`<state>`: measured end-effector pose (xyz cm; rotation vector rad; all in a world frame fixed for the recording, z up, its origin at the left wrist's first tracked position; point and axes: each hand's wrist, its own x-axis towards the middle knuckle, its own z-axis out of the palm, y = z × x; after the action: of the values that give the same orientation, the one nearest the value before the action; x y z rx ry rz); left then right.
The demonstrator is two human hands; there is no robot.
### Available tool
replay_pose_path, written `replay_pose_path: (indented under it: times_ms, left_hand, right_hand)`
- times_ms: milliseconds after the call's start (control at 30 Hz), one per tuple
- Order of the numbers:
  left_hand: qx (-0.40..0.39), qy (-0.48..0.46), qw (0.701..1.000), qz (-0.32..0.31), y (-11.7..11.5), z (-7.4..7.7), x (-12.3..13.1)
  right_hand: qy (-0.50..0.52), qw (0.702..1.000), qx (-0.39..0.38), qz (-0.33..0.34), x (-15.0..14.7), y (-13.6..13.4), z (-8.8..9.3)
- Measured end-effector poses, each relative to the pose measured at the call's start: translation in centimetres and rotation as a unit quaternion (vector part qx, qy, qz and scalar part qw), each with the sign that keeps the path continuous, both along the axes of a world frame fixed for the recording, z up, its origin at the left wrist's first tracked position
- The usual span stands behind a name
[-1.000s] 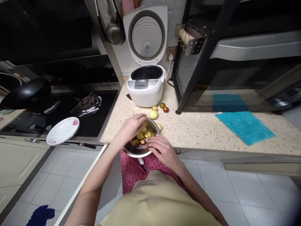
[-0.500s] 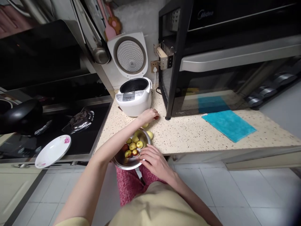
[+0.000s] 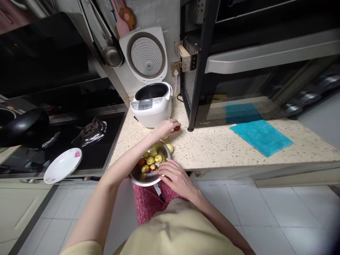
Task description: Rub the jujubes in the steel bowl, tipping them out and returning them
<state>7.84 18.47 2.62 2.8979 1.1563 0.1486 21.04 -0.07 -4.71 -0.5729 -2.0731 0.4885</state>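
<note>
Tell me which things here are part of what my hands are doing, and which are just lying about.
Part of it:
metal bowl, right hand at its rim
yellowish fruit inside it
reddish fruit at the left hand
likely the pale fruit beside the bowl

Seemingly just about:
white plate
wok
turquoise cloth
open rice cooker, less certain

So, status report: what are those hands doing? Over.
Left hand at red fruit. Right hand at metal bowl, several fruits inside. Left forearm partly hides bowl.

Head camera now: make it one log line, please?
left hand: touching reddish fruit | right hand: at metal bowl | rice cooker: lid up
</note>
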Motion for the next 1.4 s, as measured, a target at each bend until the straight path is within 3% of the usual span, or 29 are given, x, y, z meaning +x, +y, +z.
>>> replay_pose_path:
  times_ms: [200, 333, 467, 767, 1233, 1400]
  left_hand:
    - [-0.033, -0.121, 0.992, -0.024, -7.7, 2.4, -4.1]
    - [-0.093, -0.118, 0.989, 0.002, -12.9, 2.1, -7.1]
    - [-0.123, -0.123, 0.984, 0.045, -15.9, 0.9, -8.8]
    - [-0.144, -0.142, 0.977, 0.066, -17.6, -1.3, -8.9]
    - [-0.097, -0.080, 0.989, 0.077, -17.8, -2.0, -8.0]
    - [-0.084, -0.113, 0.987, 0.076, -18.3, -1.8, -8.5]
  right_hand:
    - [0.017, 1.000, 0.006, -0.013, 0.3, -0.1, -0.4]
    - [0.033, 0.999, 0.027, -0.028, 0.3, -0.1, -0.8]
    - [0.026, 0.999, 0.030, -0.030, 0.2, 0.2, -0.7]
    - [0.011, 0.999, 0.023, -0.042, 0.0, 0.4, -0.6]
    - [0.015, 0.998, 0.022, -0.052, -0.2, 0.3, -0.7]
    - [0.018, 0.999, 0.016, -0.043, -0.1, 0.3, -0.8]
